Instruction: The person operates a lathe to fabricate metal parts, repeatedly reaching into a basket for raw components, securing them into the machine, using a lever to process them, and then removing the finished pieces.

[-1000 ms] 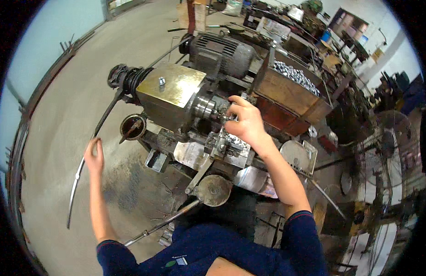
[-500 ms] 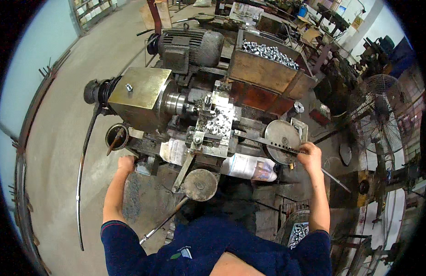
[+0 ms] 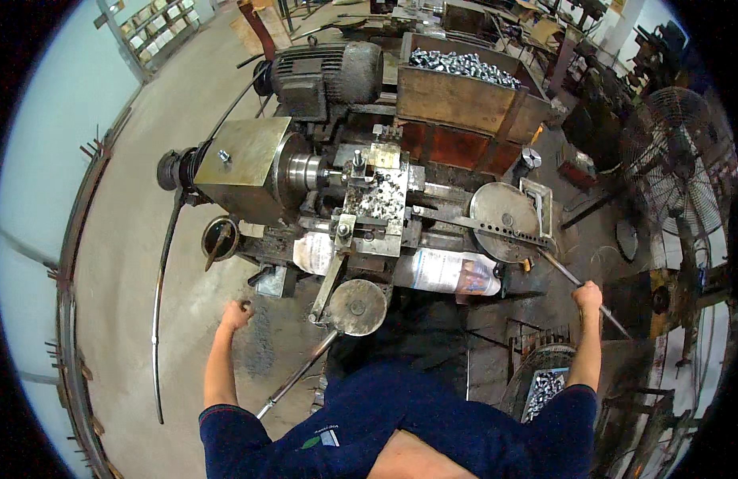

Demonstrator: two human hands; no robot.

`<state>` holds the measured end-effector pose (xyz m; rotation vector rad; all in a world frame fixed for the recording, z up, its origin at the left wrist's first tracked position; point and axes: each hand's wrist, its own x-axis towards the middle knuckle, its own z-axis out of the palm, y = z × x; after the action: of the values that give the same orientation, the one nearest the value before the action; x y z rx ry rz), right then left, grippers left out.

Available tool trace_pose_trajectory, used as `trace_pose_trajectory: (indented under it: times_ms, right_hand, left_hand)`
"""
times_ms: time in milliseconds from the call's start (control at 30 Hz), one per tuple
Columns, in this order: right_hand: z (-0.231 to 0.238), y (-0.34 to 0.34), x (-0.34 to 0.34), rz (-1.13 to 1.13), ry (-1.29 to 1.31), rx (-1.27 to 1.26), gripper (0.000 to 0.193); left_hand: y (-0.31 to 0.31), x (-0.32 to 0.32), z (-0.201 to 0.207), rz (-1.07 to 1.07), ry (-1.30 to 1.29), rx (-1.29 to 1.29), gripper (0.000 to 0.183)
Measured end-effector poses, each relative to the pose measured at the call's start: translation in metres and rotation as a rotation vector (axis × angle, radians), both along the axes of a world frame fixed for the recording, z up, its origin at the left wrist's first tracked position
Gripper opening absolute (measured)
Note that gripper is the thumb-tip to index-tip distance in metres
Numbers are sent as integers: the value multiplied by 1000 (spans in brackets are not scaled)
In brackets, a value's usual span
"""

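Observation:
A small metal lathe stands in front of me, with a boxy headstock (image 3: pixel 241 164), a shiny chuck (image 3: pixel 305 172) and a cross slide (image 3: pixel 377 199) strewn with metal chips. My right hand (image 3: pixel 588 295) is closed around a long metal lever (image 3: pixel 559 267), which slopes down to the right from beside a round plate (image 3: pixel 501 203). A bar with holes (image 3: pixel 489 227) crosses that plate. Left of the lathe, above the floor, my left hand (image 3: pixel 237 314) has its fingers curled together; whatever they may hold is too small to make out. A second lever (image 3: pixel 297 375) slants below the front round plate (image 3: pixel 359 306).
A metal bin (image 3: pixel 457 108) heaped with small shiny parts stands behind the lathe, beside a motor (image 3: pixel 325 76). A pot (image 3: pixel 221 238) hangs at the front left. At right are a caged fan (image 3: pixel 672 160) and a tray of parts (image 3: pixel 547 391).
My right hand has left the perforated bar and moved down and right onto the lever. My left hand has drawn back from beside the pot toward me. The view has shifted slightly.

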<state>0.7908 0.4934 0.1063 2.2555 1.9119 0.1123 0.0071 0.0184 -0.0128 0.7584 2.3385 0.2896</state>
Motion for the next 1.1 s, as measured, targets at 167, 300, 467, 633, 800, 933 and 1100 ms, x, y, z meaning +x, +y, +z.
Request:
trace_pose_trajectory:
  times_ms: [167, 300, 467, 633, 800, 933, 1100]
  right_hand:
    - [2, -101, -22, 72, 97, 13, 31]
    - [-16, -173, -42, 219, 297, 97, 29]
    - [-10, -204, -74, 117, 420, 9, 31]
    - [-3, -209, -79, 48, 433, -61, 33]
    - [1, -199, -80, -18, 306, -151, 30]
    - [-4, -183, -68, 42, 144, -136, 35]
    - [1, -111, -16, -45, 2, -148, 43]
  left_hand:
    - [-28, 23, -11, 62, -140, 18, 43]
    - [-41, 31, -20, 68, -188, -32, 43]
    - [-21, 40, -14, 53, -189, -5, 43]
    - [-5, 34, -28, 23, -183, 129, 44]
    - [10, 35, -25, 13, -206, 103, 42]
    - [17, 27, -10, 41, -150, 43, 41]
    - [31, -2, 0, 142, -82, 190, 42]
